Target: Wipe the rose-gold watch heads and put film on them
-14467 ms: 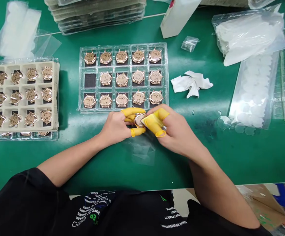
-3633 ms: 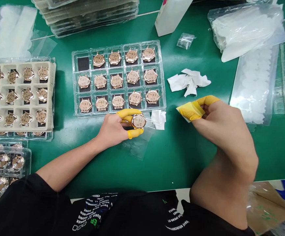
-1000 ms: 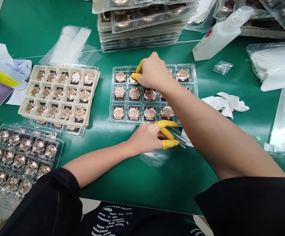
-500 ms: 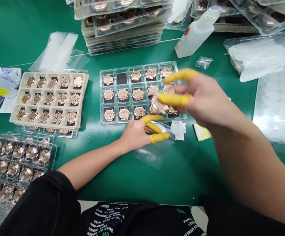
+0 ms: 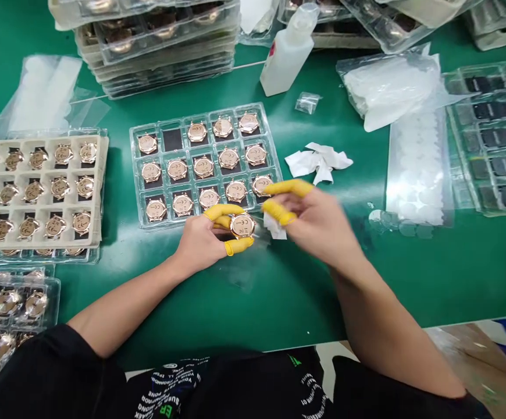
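Note:
My left hand [image 5: 211, 235] grips a rose-gold watch head [image 5: 242, 225] at its edges between thumb and fingers, engraved back upward, just off the front edge of a clear plastic tray [image 5: 137, 198]. My right hand [image 5: 307, 218], a little blurred, hovers to the right of it, thumb and index finger apart with nothing visible between them. Yellow finger cots cover fingertips on both hands. Similar watch heads [image 5: 203, 167] lie back-up in the tray. One back-row compartment [image 5: 173, 139] shows only black lining. A small white paper piece [image 5: 274, 226] lies partly behind my right fingers.
A beige tray of watch heads [image 5: 103, 192] and more clear trays [image 5: 56, 302] stand at left. Behind are stacked trays [image 5: 166, 70] and a white bottle [image 5: 285, 61]. On the right lie crumpled tissue [image 5: 318, 162], a plastic-wrapped white bundle [image 5: 388, 87] and a tray of dark pieces [image 5: 473, 192].
The view has shifted right. My right hand, blurred over the tray with a shiny rose-gold piece earlier, has moved down beside my left. My left hand, with fingers spread before, now holds a watch head.

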A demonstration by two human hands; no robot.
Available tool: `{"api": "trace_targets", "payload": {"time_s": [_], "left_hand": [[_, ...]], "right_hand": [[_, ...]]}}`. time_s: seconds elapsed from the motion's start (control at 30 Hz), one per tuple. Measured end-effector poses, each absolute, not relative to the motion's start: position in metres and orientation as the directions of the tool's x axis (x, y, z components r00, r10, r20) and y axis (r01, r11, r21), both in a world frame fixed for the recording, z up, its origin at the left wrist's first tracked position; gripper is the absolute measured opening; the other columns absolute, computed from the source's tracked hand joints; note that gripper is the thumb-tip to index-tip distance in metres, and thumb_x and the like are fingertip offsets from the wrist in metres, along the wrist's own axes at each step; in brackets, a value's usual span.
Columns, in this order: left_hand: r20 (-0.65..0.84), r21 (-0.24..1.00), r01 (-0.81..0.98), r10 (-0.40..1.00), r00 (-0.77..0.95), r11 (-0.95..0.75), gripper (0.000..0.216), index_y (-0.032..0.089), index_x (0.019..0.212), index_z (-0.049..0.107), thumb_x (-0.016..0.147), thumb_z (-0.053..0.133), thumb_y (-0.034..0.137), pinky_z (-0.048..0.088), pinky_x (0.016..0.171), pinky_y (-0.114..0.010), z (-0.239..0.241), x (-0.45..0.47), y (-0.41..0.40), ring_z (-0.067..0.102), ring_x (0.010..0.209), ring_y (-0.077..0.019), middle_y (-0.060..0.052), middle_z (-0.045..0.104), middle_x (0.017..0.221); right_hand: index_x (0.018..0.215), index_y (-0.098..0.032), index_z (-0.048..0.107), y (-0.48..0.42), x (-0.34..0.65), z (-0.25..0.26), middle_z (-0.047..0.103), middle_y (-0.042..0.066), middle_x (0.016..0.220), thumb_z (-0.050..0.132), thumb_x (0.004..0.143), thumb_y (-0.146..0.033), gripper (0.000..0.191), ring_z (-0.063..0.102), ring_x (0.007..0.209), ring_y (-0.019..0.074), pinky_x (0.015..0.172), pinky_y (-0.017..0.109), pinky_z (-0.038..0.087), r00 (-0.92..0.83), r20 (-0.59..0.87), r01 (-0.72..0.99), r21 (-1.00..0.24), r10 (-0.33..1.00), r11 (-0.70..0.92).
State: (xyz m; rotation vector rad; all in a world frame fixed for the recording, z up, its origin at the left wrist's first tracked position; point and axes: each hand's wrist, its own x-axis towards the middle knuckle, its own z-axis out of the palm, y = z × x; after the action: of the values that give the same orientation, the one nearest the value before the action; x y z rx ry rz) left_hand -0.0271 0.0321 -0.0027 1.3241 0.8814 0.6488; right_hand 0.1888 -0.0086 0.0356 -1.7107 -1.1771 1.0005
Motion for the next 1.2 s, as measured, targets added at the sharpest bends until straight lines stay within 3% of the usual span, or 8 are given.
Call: {"api": "trace_targets", "payload": {"time_s": [0.1, 0.27, 0.4, 0.6, 0.7, 0.83, 1.0, 1.2], "left_hand": [[-0.219, 0.974, 0.050, 0.845, 0.487, 0.223, 0.054, 0.019, 0.116, 0.073, 0.066, 0.093, 0.024, 0.070, 0.090, -0.032, -0.002, -0.026, 0.034, 0.083, 0.089, -0.0178, -0.003, 0.084, 0.096], [-0.223, 0.973, 0.060, 0.842, 0.491, 0.223, 0.054, 0.020, 0.116, 0.074, 0.065, 0.094, 0.024, 0.071, 0.090, -0.031, -0.002, -0.026, 0.035, 0.083, 0.089, -0.0170, -0.002, 0.084, 0.095], [-0.204, 0.979, 0.082, 0.832, 0.516, 0.189, 0.052, 0.020, 0.117, 0.074, 0.068, 0.092, 0.024, 0.071, 0.091, -0.032, -0.004, -0.027, 0.034, 0.083, 0.089, -0.0173, -0.002, 0.083, 0.096], [-0.220, 0.975, 0.133, 0.821, 0.527, 0.176, 0.052, 0.020, 0.119, 0.075, 0.070, 0.091, 0.025, 0.070, 0.093, -0.034, -0.004, -0.027, 0.034, 0.083, 0.090, -0.0187, -0.003, 0.084, 0.096], [-0.212, 0.977, 0.120, 0.817, 0.536, 0.174, 0.052, 0.020, 0.120, 0.074, 0.070, 0.090, 0.023, 0.070, 0.093, -0.034, -0.004, -0.026, 0.034, 0.083, 0.090, -0.0186, -0.003, 0.084, 0.096], [-0.184, 0.982, 0.075, 0.797, 0.575, 0.173, 0.056, 0.018, 0.122, 0.073, 0.069, 0.089, 0.020, 0.069, 0.092, -0.031, -0.006, -0.027, 0.035, 0.082, 0.092, -0.0180, -0.003, 0.083, 0.099], [-0.183, 0.983, 0.089, 0.808, 0.560, 0.161, 0.052, 0.019, 0.121, 0.074, 0.071, 0.088, 0.022, 0.070, 0.091, -0.032, -0.008, -0.027, 0.033, 0.083, 0.089, -0.0184, -0.002, 0.083, 0.097], [-0.174, 0.985, 0.087, 0.806, 0.566, 0.152, 0.052, 0.019, 0.121, 0.074, 0.071, 0.086, 0.019, 0.070, 0.091, -0.031, -0.006, -0.026, 0.033, 0.083, 0.090, -0.0175, -0.002, 0.083, 0.100]], "right_hand": [[0.096, -0.022, 0.075, -0.025, 0.209, 0.036, 0.073, 0.004, 0.085, 0.075, 0.088, -0.054, 0.033, 0.060, 0.067, 0.0149, 0.066, 0.033, 0.047, 0.473, 0.069, 0.590, -0.765, 0.879, -0.257], [0.100, -0.021, 0.076, -0.043, 0.206, 0.022, 0.072, 0.007, 0.093, 0.069, 0.090, -0.051, 0.032, 0.059, 0.069, 0.0180, 0.064, 0.034, 0.040, 0.403, -0.084, 0.750, -0.540, 0.911, -0.382], [0.095, -0.019, 0.072, -0.041, 0.193, 0.011, 0.068, 0.011, 0.097, 0.065, 0.093, -0.049, 0.030, 0.057, 0.076, 0.0215, 0.061, 0.034, 0.031, 0.390, -0.032, 0.847, -0.379, 0.920, -0.372], [0.094, -0.024, 0.072, -0.040, 0.206, 0.020, 0.059, 0.001, 0.069, 0.074, 0.092, -0.050, 0.027, 0.047, 0.059, 0.0152, 0.058, 0.032, 0.036, 0.326, 0.025, 0.653, -0.729, 0.945, -0.206], [0.098, -0.027, 0.076, -0.038, 0.196, 0.030, 0.063, 0.000, 0.072, 0.078, 0.093, -0.044, 0.018, 0.048, 0.059, 0.0137, 0.056, 0.031, 0.039, 0.182, 0.114, 0.535, -0.845, 0.977, -0.001], [0.097, -0.027, 0.078, -0.029, 0.168, 0.027, 0.070, 0.003, 0.081, 0.073, 0.096, -0.026, 0.006, 0.060, 0.069, 0.0159, 0.061, 0.031, 0.045, -0.039, 0.355, 0.641, -0.708, 0.934, 0.296], [0.101, -0.025, 0.075, -0.026, 0.156, 0.017, 0.070, 0.006, 0.088, 0.065, 0.096, -0.014, 0.016, 0.060, 0.076, 0.0183, 0.064, 0.032, 0.042, -0.049, 0.506, 0.824, -0.467, 0.861, 0.321], [0.108, -0.024, 0.073, -0.032, 0.157, 0.023, 0.069, 0.005, 0.091, 0.069, 0.097, -0.020, 0.012, 0.063, 0.075, 0.0158, 0.058, 0.028, 0.043, -0.024, 0.398, 0.747, -0.602, 0.917, 0.281]]}}
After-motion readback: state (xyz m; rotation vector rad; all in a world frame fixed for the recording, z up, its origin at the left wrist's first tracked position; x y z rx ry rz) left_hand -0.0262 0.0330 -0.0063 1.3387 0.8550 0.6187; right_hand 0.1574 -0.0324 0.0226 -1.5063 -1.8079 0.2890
